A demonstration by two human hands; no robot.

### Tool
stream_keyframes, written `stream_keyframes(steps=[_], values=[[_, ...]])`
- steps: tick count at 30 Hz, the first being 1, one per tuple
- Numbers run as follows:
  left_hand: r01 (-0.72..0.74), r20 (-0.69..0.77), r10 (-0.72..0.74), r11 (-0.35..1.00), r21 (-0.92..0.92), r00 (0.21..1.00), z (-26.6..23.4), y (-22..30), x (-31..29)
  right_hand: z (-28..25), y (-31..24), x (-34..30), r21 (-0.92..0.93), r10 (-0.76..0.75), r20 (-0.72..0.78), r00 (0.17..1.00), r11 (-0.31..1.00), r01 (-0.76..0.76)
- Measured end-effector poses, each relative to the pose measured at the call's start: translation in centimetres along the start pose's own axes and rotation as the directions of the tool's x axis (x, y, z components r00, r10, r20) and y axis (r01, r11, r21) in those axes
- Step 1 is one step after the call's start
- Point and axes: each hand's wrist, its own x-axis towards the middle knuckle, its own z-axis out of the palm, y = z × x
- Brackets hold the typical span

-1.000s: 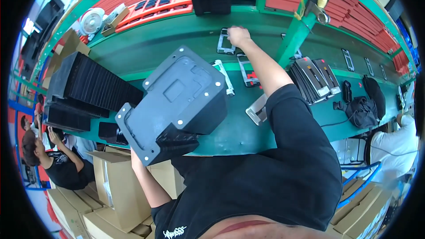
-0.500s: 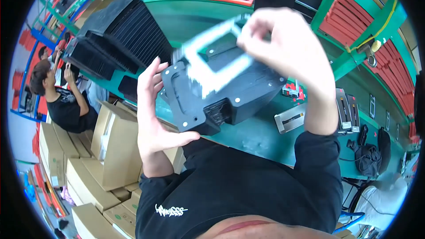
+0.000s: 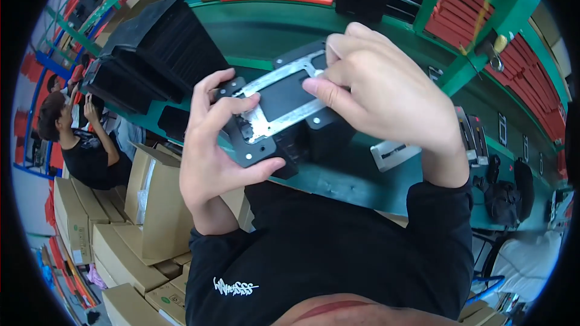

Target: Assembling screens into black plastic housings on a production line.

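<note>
Silver bracket [image 3: 296, 119] has lowered onto the black fixture [image 3: 285, 98] since the earlier frame. Left hand [image 3: 214, 151], spread at the fixture's left end, touches the bracket, grip unclear; right hand [image 3: 386, 90] pinches it toward the fixture's right. Uneven pressing could seat it crooked.

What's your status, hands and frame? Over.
Left hand on black fixture and silver frame. Right hand gripping frame's right end, partly covering it. Frame over fixture; full seating unclear.
</note>
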Motion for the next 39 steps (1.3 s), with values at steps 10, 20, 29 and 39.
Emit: stream_keyframes(steps=[10, 20, 29, 39], values=[[0.284, -0.347, -0.409, 0.890, -0.358, 0.844, 11.7, -10.7, -18.4, 7.3, 10.9, -17.3, 0.299, 0.794, -0.040, 0.606, 0.588, -0.752], [0.380, 0.442, 0.041, 0.442, -0.813, 0.896, 16.8, -3.4, -13.4, 13.8, 8.5, -25.1, 0.071, 0.986, 0.080, 0.149, 0.144, -0.987], [0.266, 0.473, 0.055, 0.768, -0.583, 0.879, 24.7, 0.0, -6.3, 10.6, 9.3, -24.7, 0.129, 0.917, 0.265, 0.297, 0.271, -0.954], [-0.039, 0.545, 0.270, 0.917, -0.398, 0.794, 27.2, -3.3, -10.6, 9.6, 6.9, -20.1, 0.931, 0.582, 0.283, 0.762, 0.024, -0.364]])
